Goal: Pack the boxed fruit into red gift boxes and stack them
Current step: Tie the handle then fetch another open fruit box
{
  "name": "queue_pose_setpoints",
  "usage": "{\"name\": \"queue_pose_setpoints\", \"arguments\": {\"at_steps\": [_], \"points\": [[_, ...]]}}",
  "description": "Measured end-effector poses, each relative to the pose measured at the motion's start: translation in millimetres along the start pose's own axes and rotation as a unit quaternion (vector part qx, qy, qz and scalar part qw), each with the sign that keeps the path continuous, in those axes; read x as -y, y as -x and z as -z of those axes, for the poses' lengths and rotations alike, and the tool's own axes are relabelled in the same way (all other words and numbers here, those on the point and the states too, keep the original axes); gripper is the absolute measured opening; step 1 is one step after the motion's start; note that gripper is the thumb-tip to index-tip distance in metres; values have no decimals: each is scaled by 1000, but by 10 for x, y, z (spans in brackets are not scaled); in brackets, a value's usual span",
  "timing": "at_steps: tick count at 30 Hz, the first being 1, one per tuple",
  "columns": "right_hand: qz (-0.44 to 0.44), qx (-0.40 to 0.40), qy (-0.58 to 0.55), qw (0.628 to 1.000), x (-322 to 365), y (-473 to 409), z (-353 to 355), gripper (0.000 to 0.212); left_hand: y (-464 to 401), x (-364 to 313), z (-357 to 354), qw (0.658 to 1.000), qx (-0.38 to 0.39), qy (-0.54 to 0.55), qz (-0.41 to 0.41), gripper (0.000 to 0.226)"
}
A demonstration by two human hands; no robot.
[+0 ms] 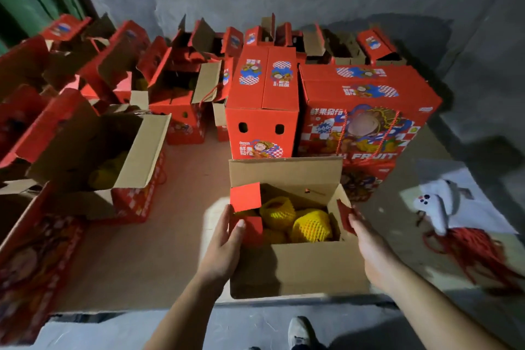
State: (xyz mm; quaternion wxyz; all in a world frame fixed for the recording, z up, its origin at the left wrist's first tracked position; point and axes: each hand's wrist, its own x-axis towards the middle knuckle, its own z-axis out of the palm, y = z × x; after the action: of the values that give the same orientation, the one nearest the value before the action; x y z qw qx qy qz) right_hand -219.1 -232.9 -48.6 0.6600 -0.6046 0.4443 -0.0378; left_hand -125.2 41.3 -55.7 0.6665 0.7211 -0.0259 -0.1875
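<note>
Both hands on the open box, flaps about to be folded shut

Left hand (224, 244) pinches the left side flap (245, 196), right hand (369, 239) grips the right flap of the gift box (298, 267) on the table (159, 250); two net-wrapped fruit (311, 226) clearly show inside; next, I judge, fold flaps inward, then stack beside the two closed boxes (262, 102)

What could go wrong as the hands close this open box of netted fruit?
The left hand and right hand each hold a side flap of the open box. The netted fruit sits high, so folded flaps might press on it. The box sits near the platform edge and could slide off.
</note>
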Motion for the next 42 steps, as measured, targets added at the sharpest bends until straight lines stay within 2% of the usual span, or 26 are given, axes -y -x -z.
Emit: {"name": "queue_pose_setpoints", "arguments": {"at_steps": [3,5,7,8,10,12,13,15,18,20,21,24,28,29,30,31,33,34,36,37,38,40,41,42], "points": [[-61,-18,-1,998,-51,-55,37,71,-221,15,-61,999,-27,13,-12,32],[-117,27,-31,992,66,-104,26,59,-349,65,-68,999,-44,21,4,30],[-50,34,-44,997,266,-126,6,39,-440,109,-59,999,-49,12,14,29],[9,26,-45,999,360,-106,-23,38,-486,132,-43,998,-51,14,30,29],[105,43,-20,993,438,-8,-91,49,-570,126,-33,994,-58,29,87,28],[188,67,111,973,327,59,-104,49,-639,143,-32,991,-64,9,121,30],[227,76,223,945,219,64,-65,49,-654,160,-34,990,-69,-28,116,38],[279,103,408,863,31,54,114,55,-629,157,-21,989,-57,-104,85,56],[334,119,516,780,-50,77,470,61,-645,170,10,991,-43,-113,51,58],[387,110,621,673,-27,50,641,74,-642,164,30,994,-42,-91,33,56],[378,124,655,642,13,36,691,85,-627,140,29,997,-41,-62,27,52],[344,135,694,618,104,-48,717,109,-639,57,18,999,-28,16,20,50],[383,147,687,600,121,-170,629,117,-703,-46,-13,999,-34,-26,21,66],[397,159,677,599,121,-205,643,117,-715,-34,-13,999,-33,-22,13,66],[399,170,660,613,132,-234,664,119,-724,-17,0,1000,-19,2,15,66],[396,181,637,636,143,-254,685,117,-737,6,22,998,6,45,31,67],[398,217,567,687,154,-286,668,97,-774,45,74,985,73,137,73,62],[385,235,503,738,139,-277,624,85,-776,37,102,976,104,173,84,54],[304,209,301,879,110,-214,428,81,-769,34,144,965,142,205,84,43],[259,170,195,931,94,-194,302,83,-752,53,165,965,134,209,85,47],[230,120,121,958,72,-178,176,88,-714,58,189,970,113,200,85,51],[237,45,113,964,-3,-114,-41,94,-598,25,141,985,62,146,71,58],[262,13,162,951,-50,-82,-115,87,-531,21,72,993,20,105,53,61],[297,-19,242,923,-87,-80,-158,76,-472,41,3,998,-42,31,25,62]]}}
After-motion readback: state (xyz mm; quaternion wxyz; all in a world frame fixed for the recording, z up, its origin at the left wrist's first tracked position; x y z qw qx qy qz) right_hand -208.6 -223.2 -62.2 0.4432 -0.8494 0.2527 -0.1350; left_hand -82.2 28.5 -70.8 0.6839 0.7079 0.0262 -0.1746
